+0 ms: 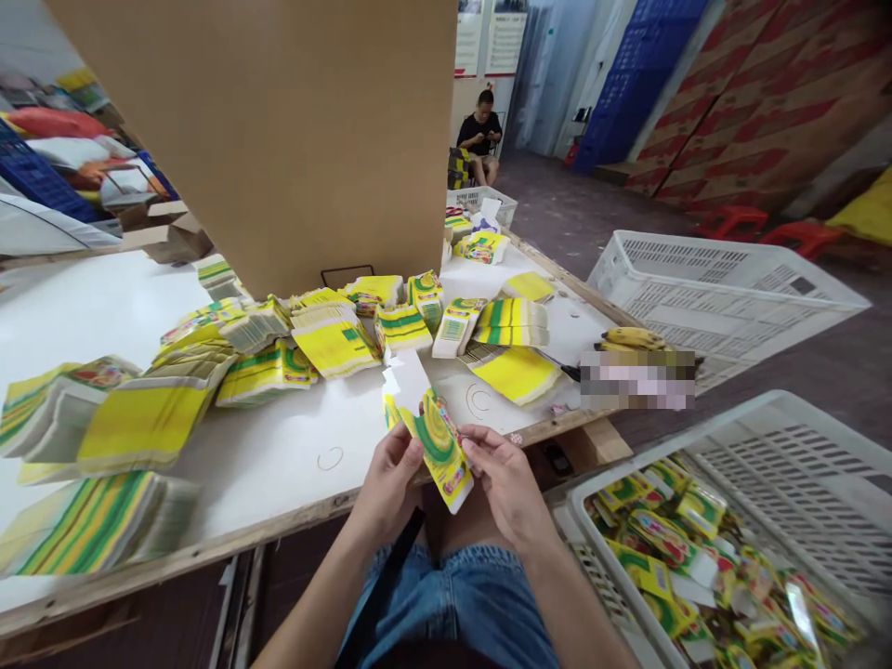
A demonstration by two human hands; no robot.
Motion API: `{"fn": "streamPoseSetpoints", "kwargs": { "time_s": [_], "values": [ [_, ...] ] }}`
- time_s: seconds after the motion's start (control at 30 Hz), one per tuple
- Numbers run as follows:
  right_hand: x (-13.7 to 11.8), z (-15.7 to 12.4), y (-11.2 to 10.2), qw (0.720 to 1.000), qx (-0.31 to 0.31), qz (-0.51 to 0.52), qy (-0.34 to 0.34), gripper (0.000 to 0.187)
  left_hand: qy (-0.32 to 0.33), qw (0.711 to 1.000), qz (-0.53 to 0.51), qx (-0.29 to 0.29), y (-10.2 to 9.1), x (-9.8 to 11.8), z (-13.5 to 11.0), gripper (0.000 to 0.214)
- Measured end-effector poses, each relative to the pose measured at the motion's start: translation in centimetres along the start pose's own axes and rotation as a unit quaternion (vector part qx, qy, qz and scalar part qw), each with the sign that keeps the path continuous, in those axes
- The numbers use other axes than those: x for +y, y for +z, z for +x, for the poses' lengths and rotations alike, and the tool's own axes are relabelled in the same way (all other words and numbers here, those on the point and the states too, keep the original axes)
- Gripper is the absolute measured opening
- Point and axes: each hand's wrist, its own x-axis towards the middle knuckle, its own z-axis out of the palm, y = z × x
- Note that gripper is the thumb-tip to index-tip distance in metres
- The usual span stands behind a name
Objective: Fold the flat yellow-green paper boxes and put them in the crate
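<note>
Between my hands, over the table's front edge, is a yellow and green printed carton [440,444] with a white flap rising from its far end. My left hand [391,469] pinches its left side between thumb and fingers. At its right side, the fingertips of my right hand [503,474] are closed on the edge. Beyond the carton, stacks of flat yellow cartons [338,342] lie in a row on the white table [279,455]. More bundles with green stripes [87,525] lie at the left front.
A white crate [697,465] full of yellow packs stands at my right, with another white crate [725,288] behind it. Bananas [634,339] sit on the table's right edge. A tall cardboard sheet [293,139] stands at the back. A person [480,135] sits beyond.
</note>
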Motion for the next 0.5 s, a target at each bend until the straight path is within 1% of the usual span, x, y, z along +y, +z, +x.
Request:
{"fn": "streamPoseSetpoints", "kwargs": {
  "time_s": [0.07, 0.13, 0.23, 0.3, 0.43, 0.5],
  "values": [
    [0.2, -0.5, 0.3, 1.0, -0.021, 0.003, 0.011, 0.036, -0.032, 0.998, -0.051, -0.034, 0.3, 0.0, -0.1, 0.048],
    [0.2, -0.9, 0.4, 0.999, -0.032, -0.011, 0.004, 0.036, -0.039, 0.996, -0.072, -0.035, 0.5, 0.3, -0.3, 0.047],
    [0.0, -1.1, 0.4, 0.997, -0.04, -0.06, -0.023, 0.038, -0.041, 0.996, -0.071, -0.023, 0.9, 0.8, -0.4, 0.045],
    [-0.1, -1.3, 0.4, 0.994, -0.039, -0.093, -0.037, 0.039, -0.039, 0.997, -0.065, -0.003, 1.1, 0.7, -0.3, 0.042],
    [0.5, -1.6, 0.5, 0.99, -0.023, -0.13, -0.055, 0.036, -0.024, 0.996, -0.042, 0.073, 1.5, 0.3, 0.1, 0.036],
    [0.9, -1.7, 0.6, 0.986, -0.006, -0.147, -0.073, 0.034, -0.019, 0.996, -0.016, 0.085, 1.7, 0.2, 0.1, 0.035]
  ]
}}
